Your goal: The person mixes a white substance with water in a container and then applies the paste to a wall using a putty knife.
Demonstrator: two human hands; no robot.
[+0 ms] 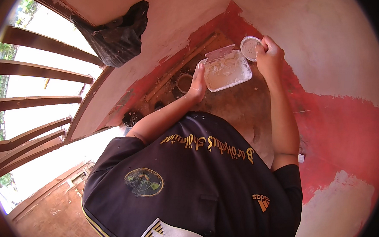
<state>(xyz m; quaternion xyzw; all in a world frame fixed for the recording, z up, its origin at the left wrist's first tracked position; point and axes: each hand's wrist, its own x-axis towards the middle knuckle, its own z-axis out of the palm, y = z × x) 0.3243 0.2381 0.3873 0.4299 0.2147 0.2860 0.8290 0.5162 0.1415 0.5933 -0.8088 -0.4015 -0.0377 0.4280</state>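
Observation:
A whitish rectangular plastic tub [228, 70] with pale, pinkish-white paste smeared inside sits in front of me, its inside facing up. My left hand [197, 85] is closed on the tub's left side, fingers along the wall and some of them hidden behind it. To the right, my right hand [270, 58] grips a small round cup [249, 47] by its rim. The cup holds or is coated with something pale grey. It is close to the tub's far right corner; whether the two touch, I cannot tell.
Below the tub is a brown, stained floor [238, 102], with a round pot-like container [184, 82] and a long wooden strip [179, 68] at left. Red and pale walls [328, 122] meet ahead. A black plastic bag [120, 36] hangs beside the slatted window frame [40, 70].

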